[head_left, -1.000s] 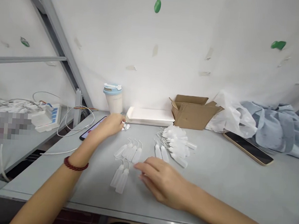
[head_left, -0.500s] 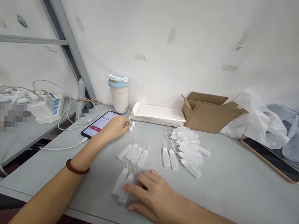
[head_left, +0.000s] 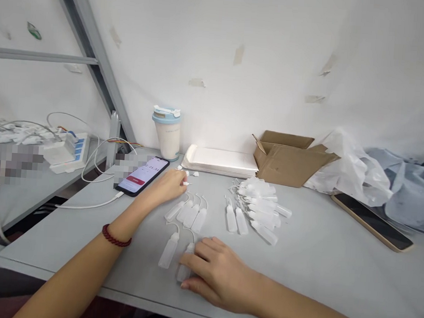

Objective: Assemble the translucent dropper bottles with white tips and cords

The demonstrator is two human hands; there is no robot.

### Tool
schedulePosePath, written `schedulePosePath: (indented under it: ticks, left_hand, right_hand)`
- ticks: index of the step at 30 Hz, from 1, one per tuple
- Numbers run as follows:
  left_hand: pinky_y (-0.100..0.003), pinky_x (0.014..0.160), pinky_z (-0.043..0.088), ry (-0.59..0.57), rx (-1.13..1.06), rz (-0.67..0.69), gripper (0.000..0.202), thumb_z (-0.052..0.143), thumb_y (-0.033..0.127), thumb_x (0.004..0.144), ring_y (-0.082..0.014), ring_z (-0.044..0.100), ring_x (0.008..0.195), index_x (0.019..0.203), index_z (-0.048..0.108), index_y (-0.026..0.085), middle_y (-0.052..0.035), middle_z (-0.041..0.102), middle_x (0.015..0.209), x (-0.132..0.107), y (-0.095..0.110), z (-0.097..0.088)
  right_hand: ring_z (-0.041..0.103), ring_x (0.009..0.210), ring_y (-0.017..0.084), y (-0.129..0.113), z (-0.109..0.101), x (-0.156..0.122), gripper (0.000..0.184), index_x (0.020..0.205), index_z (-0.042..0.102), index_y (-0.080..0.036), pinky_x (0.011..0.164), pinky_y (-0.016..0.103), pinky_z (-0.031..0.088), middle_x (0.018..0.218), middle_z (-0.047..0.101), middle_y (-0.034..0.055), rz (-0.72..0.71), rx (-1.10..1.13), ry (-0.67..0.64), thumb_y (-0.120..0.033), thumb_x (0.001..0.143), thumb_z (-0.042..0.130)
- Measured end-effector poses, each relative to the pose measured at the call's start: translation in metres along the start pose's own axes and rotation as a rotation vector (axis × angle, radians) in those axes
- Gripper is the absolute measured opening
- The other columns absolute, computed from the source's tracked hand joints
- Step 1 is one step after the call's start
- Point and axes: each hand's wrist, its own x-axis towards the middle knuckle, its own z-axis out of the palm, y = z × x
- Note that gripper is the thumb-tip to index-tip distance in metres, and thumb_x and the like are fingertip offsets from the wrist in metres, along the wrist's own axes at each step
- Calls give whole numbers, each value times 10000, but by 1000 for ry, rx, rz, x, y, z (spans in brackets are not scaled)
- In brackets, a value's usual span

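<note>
My right hand lies near the table's front edge with its fingers curled over a small translucent squeeze bottle. A second such bottle lies just left of it. My left hand, with a red bead bracelet on the wrist, reaches forward and pinches a small white cap at its fingertips. Other loose white caps lie just beyond it. A row of several bottles sits between my hands.
A pile of more bottles lies right of centre. A lit phone with a cable, a lidded cup, a white tray stack, a cardboard box, a plastic bag and a dark phone stand around the grey table.
My right hand has moved left and closed over one of the two near bottles. My left hand drew back slightly from the loose caps with a cap in its fingertips.
</note>
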Motion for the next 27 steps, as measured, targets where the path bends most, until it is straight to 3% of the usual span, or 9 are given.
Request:
schedulePosePath:
  ticks: [7,11,15,18,22,27]
  left_hand:
    - [-289,639,488,132,-270,-91,130,527,257,683,-195,625,675,741,593,161,-40,663,715,-5,27,3]
    - [-266,639,503,121,-441,-94,146,553,294,706,-173,632,694,757,574,159,-35,660,742,-11,41,4]
    - [-259,623,506,43,-613,-85,182,581,334,727,-160,633,676,783,581,161,-31,660,747,-18,56,1]
    - [-275,656,498,20,-785,-159,203,613,362,726,-160,620,692,784,600,168,-23,646,761,-22,64,-3]
    - [-271,630,464,-12,-866,-295,221,648,395,709,-143,585,648,795,616,194,4,621,770,-27,71,-5]
    - [-283,709,425,-126,-970,-345,200,631,398,739,-135,551,672,768,624,199,9,619,763,-35,80,-2]
  right_hand:
    - [507,745,147,-2,-23,-21,254,1039,591,-196,674,232,419,810,562,27,-62,69,-108,-375,867,536]
    - [503,704,139,6,-28,-32,190,953,613,-193,602,216,411,761,554,20,-75,35,-79,-349,860,558]
    - [477,644,163,20,-25,-39,174,978,608,-168,513,251,376,698,525,38,-42,-175,126,-255,875,497]
    - [468,640,170,27,-23,-41,216,1012,613,-155,502,256,368,695,513,52,-58,-306,288,-173,863,458]
    - [494,722,184,33,-23,-42,251,1024,613,-138,551,265,423,815,543,100,-16,-298,422,-112,823,465]
    - [479,765,184,39,-19,-44,321,1069,591,-127,612,296,458,901,534,117,45,-237,536,-34,787,470]
